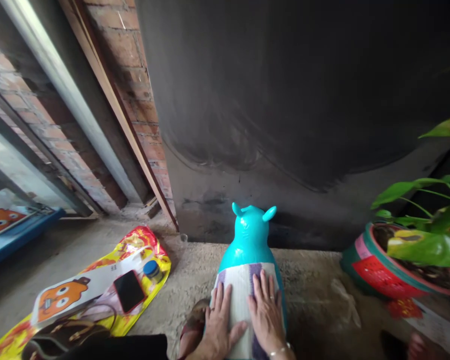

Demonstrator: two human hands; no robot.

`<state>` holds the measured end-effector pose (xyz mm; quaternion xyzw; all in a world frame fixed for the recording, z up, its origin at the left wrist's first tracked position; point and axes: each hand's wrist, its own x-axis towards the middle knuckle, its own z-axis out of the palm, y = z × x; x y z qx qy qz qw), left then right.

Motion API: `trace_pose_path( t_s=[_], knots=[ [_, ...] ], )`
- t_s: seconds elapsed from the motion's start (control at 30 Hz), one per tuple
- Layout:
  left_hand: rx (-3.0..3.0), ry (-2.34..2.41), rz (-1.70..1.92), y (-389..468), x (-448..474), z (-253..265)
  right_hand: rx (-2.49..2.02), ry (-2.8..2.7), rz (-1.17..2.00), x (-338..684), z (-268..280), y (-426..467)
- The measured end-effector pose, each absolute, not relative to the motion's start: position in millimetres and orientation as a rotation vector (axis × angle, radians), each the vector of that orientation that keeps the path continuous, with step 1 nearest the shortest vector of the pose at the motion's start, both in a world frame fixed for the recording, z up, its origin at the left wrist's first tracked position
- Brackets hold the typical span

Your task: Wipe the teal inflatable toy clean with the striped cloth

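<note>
A shiny turquoise inflatable animal toy (250,227) with two small ears stands in front of me, its head toward the black wall. Over its back lies a white knitted cloth (240,290) with purple stripes. My left hand (218,320) rests flat on the cloth's left side, fingers spread and thumb pointing inward. On the right side, my right hand (265,315) lies flat too, with a ring on a finger and a bracelet at the wrist. Neither hand grips anything. The toy's lower part is hidden below the hands and cloth.
At left, a yellow and red plastic sheet (133,324) bears a phone (129,291), a jar with a blue lid (152,270), a printed white box (62,300) and a brown bag (65,340). A potted plant (375,272) stands at right. A black wall panel (285,100) rises ahead.
</note>
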<state>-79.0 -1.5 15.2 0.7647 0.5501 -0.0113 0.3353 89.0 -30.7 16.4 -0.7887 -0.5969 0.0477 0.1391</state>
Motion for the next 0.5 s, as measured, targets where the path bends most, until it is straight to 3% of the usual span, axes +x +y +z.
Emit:
trace_pose_path(
  t_s=[0.3,0.5],
  knots=[
    [1.968,1.306,-0.009,68.5,-52.8,20.6,-2.475,-1.642,0.133,108.4,2.5,28.1],
    [1.915,1.2,0.074,60.3,-56.9,14.6,-2.34,-1.578,0.129,117.6,-32.0,25.8]
  ],
)
